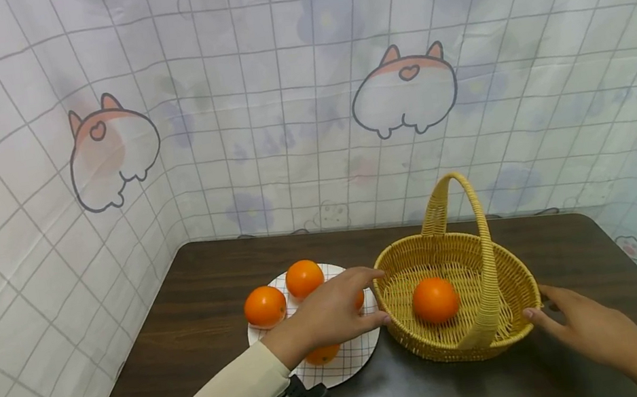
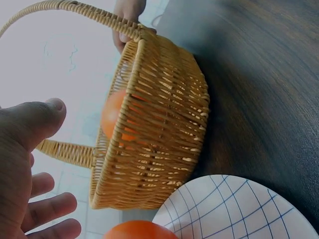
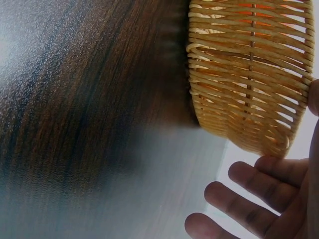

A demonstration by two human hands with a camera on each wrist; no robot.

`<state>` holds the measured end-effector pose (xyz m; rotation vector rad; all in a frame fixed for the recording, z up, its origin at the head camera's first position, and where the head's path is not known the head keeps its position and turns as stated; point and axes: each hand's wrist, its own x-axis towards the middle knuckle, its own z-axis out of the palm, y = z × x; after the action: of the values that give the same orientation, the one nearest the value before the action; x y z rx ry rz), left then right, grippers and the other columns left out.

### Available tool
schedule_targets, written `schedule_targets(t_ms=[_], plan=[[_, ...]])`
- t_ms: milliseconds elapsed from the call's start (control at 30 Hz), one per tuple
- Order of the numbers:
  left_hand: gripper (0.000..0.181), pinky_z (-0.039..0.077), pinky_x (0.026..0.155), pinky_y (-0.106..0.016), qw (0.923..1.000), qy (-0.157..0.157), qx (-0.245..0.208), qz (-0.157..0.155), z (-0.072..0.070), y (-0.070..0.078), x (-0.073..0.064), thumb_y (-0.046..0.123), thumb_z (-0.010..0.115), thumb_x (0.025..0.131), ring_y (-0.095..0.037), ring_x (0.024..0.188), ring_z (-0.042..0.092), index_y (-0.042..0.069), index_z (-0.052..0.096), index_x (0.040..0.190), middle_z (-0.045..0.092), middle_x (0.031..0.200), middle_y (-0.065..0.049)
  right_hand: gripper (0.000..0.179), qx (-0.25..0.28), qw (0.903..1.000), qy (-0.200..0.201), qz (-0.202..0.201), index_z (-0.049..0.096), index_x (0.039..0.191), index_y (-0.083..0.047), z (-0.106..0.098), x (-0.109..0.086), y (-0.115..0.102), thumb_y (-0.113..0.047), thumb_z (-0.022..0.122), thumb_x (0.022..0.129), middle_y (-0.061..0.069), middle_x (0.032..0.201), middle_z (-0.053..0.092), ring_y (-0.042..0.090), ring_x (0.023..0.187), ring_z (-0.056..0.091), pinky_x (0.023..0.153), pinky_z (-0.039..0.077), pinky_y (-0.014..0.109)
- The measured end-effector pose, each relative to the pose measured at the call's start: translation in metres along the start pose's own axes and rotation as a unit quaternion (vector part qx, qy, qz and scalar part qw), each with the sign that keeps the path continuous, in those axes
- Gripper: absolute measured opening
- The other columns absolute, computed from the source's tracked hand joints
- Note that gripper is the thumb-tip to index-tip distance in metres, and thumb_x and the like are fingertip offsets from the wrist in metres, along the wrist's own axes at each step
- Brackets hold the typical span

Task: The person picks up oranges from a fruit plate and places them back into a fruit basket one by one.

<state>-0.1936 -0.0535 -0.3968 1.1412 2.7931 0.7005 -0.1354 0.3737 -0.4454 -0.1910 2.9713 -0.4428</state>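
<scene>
A yellow wicker basket [image 1: 412, 342] with a tall arched handle stands on the table, one orange [image 1: 435, 300] inside it. My left hand [image 1: 335, 312] reaches over the plate to the basket's left rim, thumb and fingers spread apart; the left wrist view shows a gap between them and the wicker. At the other end, my right hand [image 1: 597, 325] touches the basket, its thumb at the rim and its fingers fairly straight along the outside. Under the left arm and hand lies a white checked plate [image 1: 353, 368] bearing several oranges [image 1: 265, 307], some partly hidden by that hand.
The dark wood-grain table [image 1: 193, 354] has its back edge close to a checked curtain [image 1: 295, 126] with cartoon prints, which also runs down both sides. A black strap piece [image 1: 305, 396] sits at my left wrist, over the plate's near edge.
</scene>
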Motion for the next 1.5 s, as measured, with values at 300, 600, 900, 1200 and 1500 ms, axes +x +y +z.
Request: schedule_targets(t_ms=[300,600,900,1200,1500], plan=[[0.069,0.044,0.110,-0.042,0.9991,0.003,-0.029,-0.032,-0.003,-0.005,-0.008,0.053,0.071,0.093,-0.018,0.137,0.049,0.020,0.050,0.151,0.050,0.152,0.004,0.081,0.000,0.9998,0.017,-0.012,0.046,0.145,0.009,0.002,-0.001,0.001,-0.060,0.049,0.102,0.034,0.133,0.058,0.054,0.115,0.059,0.076,0.050,0.071],[0.066,0.045,0.108,-0.042,0.9988,0.020,-0.014,-0.043,-0.006,-0.010,-0.018,0.053,0.072,0.092,-0.018,0.134,0.052,0.019,0.054,0.147,0.055,0.146,0.003,0.079,0.000,0.9996,0.023,-0.016,0.046,0.145,0.008,0.002,0.001,0.002,-0.059,0.050,0.102,0.034,0.133,0.058,0.053,0.114,0.060,0.075,0.050,0.070],[0.062,0.050,0.103,-0.041,0.9983,0.028,-0.006,-0.051,-0.010,-0.014,-0.027,0.048,0.074,0.092,-0.018,0.122,0.060,0.018,0.057,0.143,0.060,0.140,0.003,0.080,0.001,0.9997,0.018,-0.016,0.045,0.146,0.008,0.001,0.000,0.002,-0.059,0.049,0.103,0.033,0.131,0.059,0.054,0.114,0.059,0.075,0.050,0.070],[0.060,0.051,0.101,-0.040,0.9977,0.057,0.002,-0.037,-0.012,-0.023,-0.041,0.048,0.075,0.091,-0.018,0.123,0.060,0.017,0.059,0.139,0.062,0.136,0.004,0.083,0.002,0.9999,0.007,-0.011,0.044,0.146,0.010,0.000,0.000,0.003,-0.061,0.048,0.102,0.034,0.131,0.058,0.054,0.113,0.060,0.074,0.051,0.070],[0.059,0.047,0.106,-0.042,0.9971,0.069,0.012,-0.030,-0.015,-0.032,-0.050,0.046,0.076,0.091,-0.020,0.125,0.058,0.013,0.061,0.138,0.063,0.136,0.003,0.081,0.003,0.9998,0.013,-0.015,0.045,0.146,0.009,0.001,0.001,0.003,-0.060,0.049,0.103,0.033,0.130,0.060,0.054,0.113,0.059,0.074,0.050,0.070]])
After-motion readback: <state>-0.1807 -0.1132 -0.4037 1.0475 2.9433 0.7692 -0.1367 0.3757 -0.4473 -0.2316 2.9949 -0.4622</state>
